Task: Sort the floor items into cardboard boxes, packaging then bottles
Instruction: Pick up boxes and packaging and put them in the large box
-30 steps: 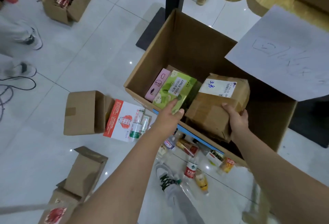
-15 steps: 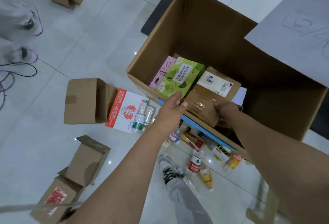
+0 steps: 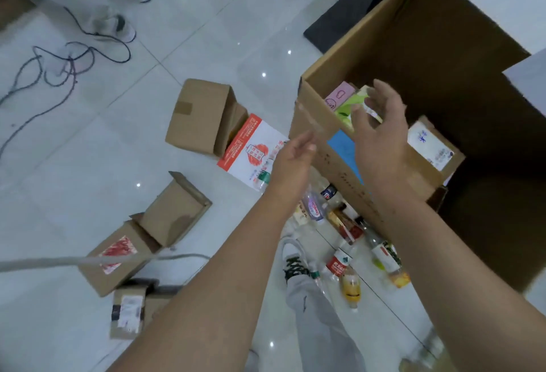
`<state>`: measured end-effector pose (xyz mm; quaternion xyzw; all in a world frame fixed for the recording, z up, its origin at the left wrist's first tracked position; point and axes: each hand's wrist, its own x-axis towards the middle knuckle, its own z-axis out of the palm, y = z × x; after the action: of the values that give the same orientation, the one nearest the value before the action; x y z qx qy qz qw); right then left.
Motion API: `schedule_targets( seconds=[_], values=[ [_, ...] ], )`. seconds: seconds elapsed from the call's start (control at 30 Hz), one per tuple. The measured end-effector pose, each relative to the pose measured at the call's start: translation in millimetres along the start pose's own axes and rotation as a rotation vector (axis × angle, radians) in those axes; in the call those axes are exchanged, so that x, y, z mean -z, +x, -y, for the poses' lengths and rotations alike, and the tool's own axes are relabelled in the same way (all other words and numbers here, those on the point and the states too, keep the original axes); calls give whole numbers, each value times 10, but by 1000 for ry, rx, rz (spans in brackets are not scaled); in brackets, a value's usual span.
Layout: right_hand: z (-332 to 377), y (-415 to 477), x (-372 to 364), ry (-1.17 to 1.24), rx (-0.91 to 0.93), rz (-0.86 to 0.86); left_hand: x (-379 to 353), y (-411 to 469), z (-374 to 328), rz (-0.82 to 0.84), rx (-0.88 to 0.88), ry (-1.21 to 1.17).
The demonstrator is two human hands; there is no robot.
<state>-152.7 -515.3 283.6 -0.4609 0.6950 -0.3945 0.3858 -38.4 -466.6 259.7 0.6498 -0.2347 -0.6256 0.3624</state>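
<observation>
A large open cardboard box (image 3: 419, 43) stands at the right. Inside it lie a pink packet (image 3: 339, 96), a green juice carton (image 3: 348, 111) and a brown parcel (image 3: 434, 150) with a white label. My right hand (image 3: 381, 126) hovers over the box's near wall with fingers spread, holding nothing. My left hand (image 3: 292, 161) is outside the box, fingers relaxed and empty, above a red-and-white carton (image 3: 251, 150) on the floor. Several bottles (image 3: 339, 241) lie on the tiles by the box's near side.
Small cardboard boxes lie on the floor: one on its side (image 3: 201, 117), one open (image 3: 141, 238), a labelled parcel (image 3: 128, 312). Cables (image 3: 59, 67) trail at the left by another person's feet (image 3: 124, 26). My own shoe (image 3: 292, 262) is next to the bottles.
My right hand let go of the brown parcel, which now rests in the big box, and rose above the near wall. My left hand drew back out of the box toward the floor items.
</observation>
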Motion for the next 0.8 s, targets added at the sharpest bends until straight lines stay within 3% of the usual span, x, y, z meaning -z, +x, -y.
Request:
schedule_targets(
  seconds=[0.17,0.37,0.53,0.8],
  values=[
    [-67,-942,-954,55,-124,284,873,-408,388,-207,41,-151],
    [-530,-2111,-1812,-136,-324,641,2034,-1111,1220,-438,157,-242],
    [-843,-3033,-2291,-293,-365,838,2819,-1738,1974,-595,257,-352],
    [-1354,-4193,-2802,-560,-400,1013,3446,-2334,3179,-652,447,-577]
  ],
)
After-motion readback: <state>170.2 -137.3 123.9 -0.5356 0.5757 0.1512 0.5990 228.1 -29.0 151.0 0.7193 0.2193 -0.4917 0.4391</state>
